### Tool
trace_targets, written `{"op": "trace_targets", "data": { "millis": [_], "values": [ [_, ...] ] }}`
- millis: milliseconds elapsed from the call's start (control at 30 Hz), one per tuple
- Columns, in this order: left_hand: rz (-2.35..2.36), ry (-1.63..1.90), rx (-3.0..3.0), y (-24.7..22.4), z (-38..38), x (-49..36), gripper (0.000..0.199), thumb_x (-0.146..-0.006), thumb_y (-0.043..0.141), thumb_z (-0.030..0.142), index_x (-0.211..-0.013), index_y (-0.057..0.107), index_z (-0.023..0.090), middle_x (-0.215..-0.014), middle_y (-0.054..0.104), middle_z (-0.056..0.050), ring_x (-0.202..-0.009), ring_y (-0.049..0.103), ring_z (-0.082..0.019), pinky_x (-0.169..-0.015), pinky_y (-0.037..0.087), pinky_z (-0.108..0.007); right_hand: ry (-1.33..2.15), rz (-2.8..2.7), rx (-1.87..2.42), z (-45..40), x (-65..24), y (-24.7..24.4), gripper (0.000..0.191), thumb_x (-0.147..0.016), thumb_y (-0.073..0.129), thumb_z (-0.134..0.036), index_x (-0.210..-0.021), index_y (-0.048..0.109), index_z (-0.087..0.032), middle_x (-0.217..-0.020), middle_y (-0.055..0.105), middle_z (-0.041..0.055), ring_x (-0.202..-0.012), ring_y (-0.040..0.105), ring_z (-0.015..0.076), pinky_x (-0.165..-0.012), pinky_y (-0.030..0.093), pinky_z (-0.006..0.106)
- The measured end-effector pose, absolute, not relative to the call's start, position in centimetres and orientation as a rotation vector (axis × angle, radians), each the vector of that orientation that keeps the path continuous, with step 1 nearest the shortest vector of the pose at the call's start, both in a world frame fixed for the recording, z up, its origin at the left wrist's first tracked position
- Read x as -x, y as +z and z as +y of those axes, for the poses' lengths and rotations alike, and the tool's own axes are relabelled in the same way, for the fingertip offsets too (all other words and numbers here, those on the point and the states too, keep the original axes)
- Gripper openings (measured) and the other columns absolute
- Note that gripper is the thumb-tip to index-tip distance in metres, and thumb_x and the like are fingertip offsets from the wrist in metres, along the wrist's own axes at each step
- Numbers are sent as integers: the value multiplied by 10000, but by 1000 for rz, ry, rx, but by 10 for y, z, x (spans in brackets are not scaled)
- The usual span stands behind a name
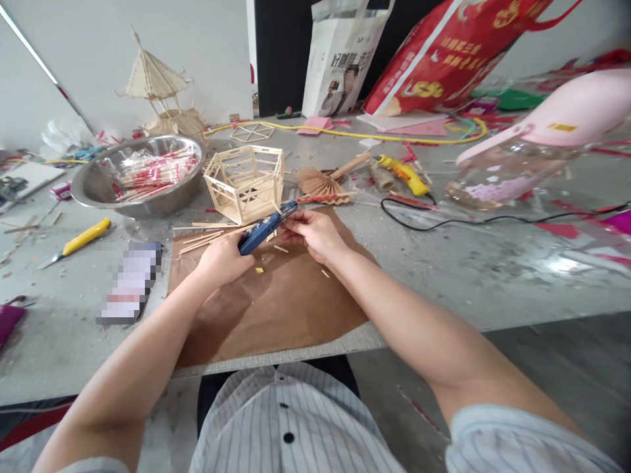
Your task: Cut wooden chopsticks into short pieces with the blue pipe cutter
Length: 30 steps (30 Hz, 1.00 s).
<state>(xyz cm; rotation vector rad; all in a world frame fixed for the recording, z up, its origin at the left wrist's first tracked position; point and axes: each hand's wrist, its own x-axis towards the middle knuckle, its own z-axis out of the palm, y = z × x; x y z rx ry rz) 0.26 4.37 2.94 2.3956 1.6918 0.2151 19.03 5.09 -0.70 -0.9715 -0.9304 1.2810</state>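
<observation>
Above brn mat, L hand gripping blue tool, R hand alongside, tips part-hidden, can't tell grip

Before me stretches a scuffed grey worktop; beyond it I face a whitish wall beside a black panel. Grey floor shows below, and light glares off the worktop to my right.

Blue tool hides part of R hand; fingertip contact unclear. Phone pixelated, unreadable. 2 bags, i.e. red bag & white bag, cut off at top edge; bottle at R edge.
</observation>
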Motion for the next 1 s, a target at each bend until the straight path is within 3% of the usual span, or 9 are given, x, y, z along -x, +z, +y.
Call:
{"op": "trace_targets", "data": {
  "millis": [267, 467, 767, 1000],
  "values": [
    [1699, 168, -2346, 35, 42, -6, 346, -647, 457, 280, -968, 577, 230, -862, 627, -6, -772, 548, -176, -647, 382, -226, 1332, -925, 1043, 52, -194, -8, 39, -681, 559, -163, -716, 554, -146, -599, 606, -8, -504, 579, 107, -507, 491, 241],
    [1706, 185, -2266, 37, 46, -1, 273, -641, 457, 310, -847, 602, 204, -731, 619, -6, -637, 539, -152, -542, 352, -211, 1389, -861, 1082, 60, -210, -15, 205, -801, 424, -287, -732, 544, -136, -639, 623, 39, -498, 579, 120, -500, 490, 274],
    [1686, 177, -2294, 40, 45, -2, 282, -630, 455, 298, -852, 604, 208, -729, 616, -12, -628, 536, -146, -524, 345, -205, 1382, -930, 1202, 60, -216, -14, 243, -810, 404, -319, -730, 539, -133, -621, 612, 37, -436, 560, 109, -417, 457, 235],
    [1576, -145, -2175, 47, 53, 3, 303, -637, 437, 327, -857, 598, 194, -612, 596, -12, -499, 526, -129, -428, 339, -196, 1301, -923, 1343, 65, -221, -18, 208, -807, 413, -305, -710, 493, -140, -535, 552, -6, -356, 510, 83, -342, 419, 201]
  ]
}}
